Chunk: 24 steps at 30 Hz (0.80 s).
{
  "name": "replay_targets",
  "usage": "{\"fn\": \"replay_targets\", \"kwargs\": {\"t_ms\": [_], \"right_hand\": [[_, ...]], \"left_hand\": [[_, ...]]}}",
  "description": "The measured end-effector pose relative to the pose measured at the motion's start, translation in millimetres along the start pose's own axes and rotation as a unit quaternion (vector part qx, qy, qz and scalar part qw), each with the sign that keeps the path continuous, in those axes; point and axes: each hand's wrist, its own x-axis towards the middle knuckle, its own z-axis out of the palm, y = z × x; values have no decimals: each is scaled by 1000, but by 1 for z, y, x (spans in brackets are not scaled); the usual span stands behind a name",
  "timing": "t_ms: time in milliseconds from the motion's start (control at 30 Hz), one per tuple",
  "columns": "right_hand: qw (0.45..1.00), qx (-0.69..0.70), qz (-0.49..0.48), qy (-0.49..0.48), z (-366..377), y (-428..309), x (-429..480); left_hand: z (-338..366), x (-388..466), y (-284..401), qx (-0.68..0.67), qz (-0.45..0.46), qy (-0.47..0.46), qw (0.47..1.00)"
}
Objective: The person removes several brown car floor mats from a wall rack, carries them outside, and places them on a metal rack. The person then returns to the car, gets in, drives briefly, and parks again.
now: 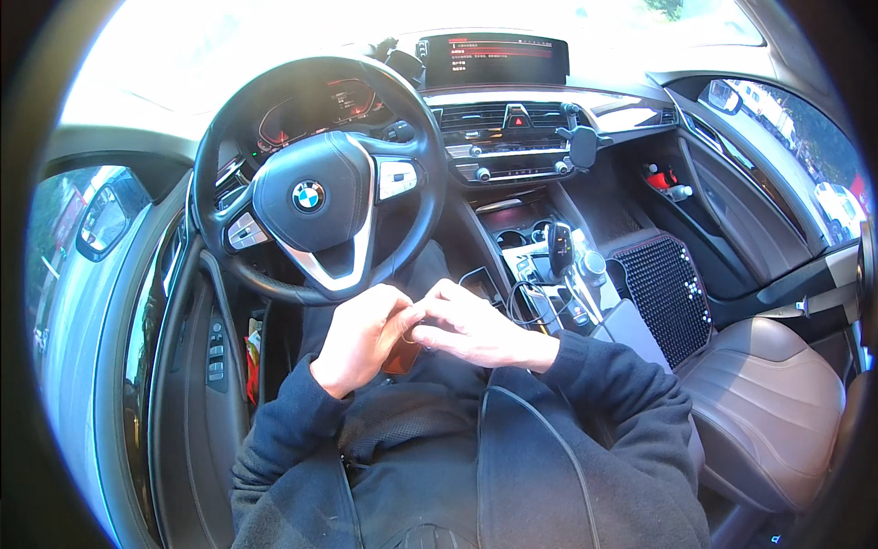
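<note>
Close together over my lap, my left hand [367, 336] and my right hand [466, 326] meet at the fingertips, just below the rim of the steering wheel [312, 189]. Between and below the fingers hangs a brown, leather-like item [401, 358], with a small ring-like bit at its top by my right fingers. My left fingers curl over its upper part; the hands hide most of it. Both hands seem to hold it, though the exact grip of each is partly covered.
Right of my hands are the gear selector [560, 248] and a black cable [525, 302] on the centre console. A phone holder [583, 145] is clipped at the vents. The passenger seat [768, 405] lies right, the driver's door panel [199, 412] left.
</note>
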Motion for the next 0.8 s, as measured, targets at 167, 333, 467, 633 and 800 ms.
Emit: {"fn": "replay_targets", "kwargs": {"t_ms": [167, 333, 467, 633, 800], "right_hand": [[979, 150, -121, 65, 21, -11, 23], [974, 220, -51, 12, 31, -19, 23], [932, 355, -73, 25, 27, -21, 27], [882, 468, 59, 13, 19, -16, 30], [905, 419, 74, -1, 23, -8, 31]], "left_hand": [[-9, -10, 6, -56, -2, 88, 995], [-31, -34, 1, -206, -79, 138, 966], [-68, -68, -28, -204, -122, 268, 934], [-122, -108, -98, 129, -178, 362, 906], [-131, -131, -142, 310, -285, 302, 855]]}}
